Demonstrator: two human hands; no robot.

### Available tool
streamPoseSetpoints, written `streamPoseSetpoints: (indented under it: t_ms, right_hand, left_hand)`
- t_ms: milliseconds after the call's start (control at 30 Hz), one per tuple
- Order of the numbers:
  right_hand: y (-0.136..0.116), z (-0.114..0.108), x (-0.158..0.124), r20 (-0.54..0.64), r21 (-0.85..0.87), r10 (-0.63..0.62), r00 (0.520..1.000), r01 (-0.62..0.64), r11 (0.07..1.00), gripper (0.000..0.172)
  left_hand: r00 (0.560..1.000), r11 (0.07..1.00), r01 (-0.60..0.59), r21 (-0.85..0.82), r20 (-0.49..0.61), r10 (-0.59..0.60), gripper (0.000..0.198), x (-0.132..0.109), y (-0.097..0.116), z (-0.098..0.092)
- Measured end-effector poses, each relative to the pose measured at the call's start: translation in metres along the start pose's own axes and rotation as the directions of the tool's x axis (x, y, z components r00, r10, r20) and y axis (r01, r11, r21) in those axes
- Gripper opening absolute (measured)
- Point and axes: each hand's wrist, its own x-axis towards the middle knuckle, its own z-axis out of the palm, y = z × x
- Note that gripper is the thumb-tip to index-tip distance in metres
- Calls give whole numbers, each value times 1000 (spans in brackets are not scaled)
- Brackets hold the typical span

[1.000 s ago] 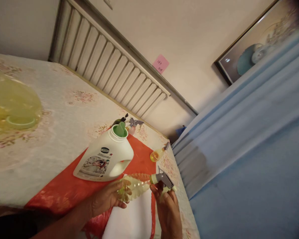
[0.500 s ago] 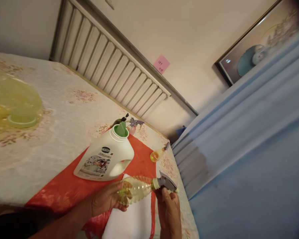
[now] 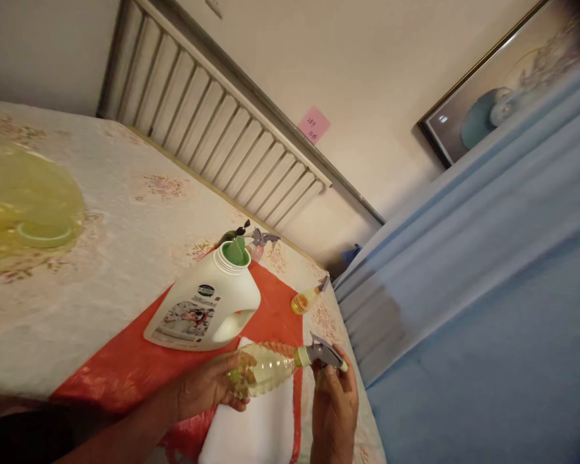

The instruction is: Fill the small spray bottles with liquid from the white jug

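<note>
A clear ribbed spray bottle [image 3: 273, 367] with a yellowish tint lies tilted across the view, above a folded white cloth [image 3: 254, 425]. My left hand [image 3: 217, 380] is wrapped around its base. At the other end, my right hand [image 3: 336, 386] has its fingers closed on the grey trigger head, near the pale nozzle. Just beyond the left hand stands a big white jug [image 3: 183, 322] with a printed label and a green insert in its open mouth. Both jug and cloth rest on a red sheet [image 3: 111, 367].
A small spray bottle with amber liquid [image 3: 305, 300] stands right of the jug, and another grey sprayer [image 3: 265, 238] is behind it. At left sits a yellow translucent basin [image 3: 29, 187]. A radiator [image 3: 212, 116] lines the wall; a blue curtain [image 3: 483, 322] hangs at right.
My right hand has shifted slightly right and up along the trigger head, with its fingers now nearer the nozzle. The left hand and the bottle have stayed nearly in place.
</note>
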Motion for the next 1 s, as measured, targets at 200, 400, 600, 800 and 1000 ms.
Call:
streamPoseSetpoints:
  t_ms: [200, 400, 600, 800, 1000]
  right_hand:
    - [-3, -11, 5, -5, -152, -4, 1000, 3, 988, 39]
    - [-10, -26, 14, 20, -471, -33, 999, 38, 881, 41]
    - [-13, -33, 19, 126, -680, -128, 984, 179, 710, 37]
    - [-12, -35, 22, 301, -770, -243, 922, 385, 508, 31]
    - [-15, -34, 22, 460, -785, -436, 773, 584, 205, 25]
  left_hand:
    - [999, 1000, 0, 9, -32, 1, 43, 0, 1, 0]
    - [999, 1000, 6, 13, -44, -5, 41, -1, 0, 0]
    - [999, 999, 7, 49, -33, -6, 41, 0, 1, 1]
    - [999, 998, 5, 56, -45, -3, 40, 1, 2, 1]
    - [999, 997, -7, 83, -45, 11, 36, 2, 2, -1]
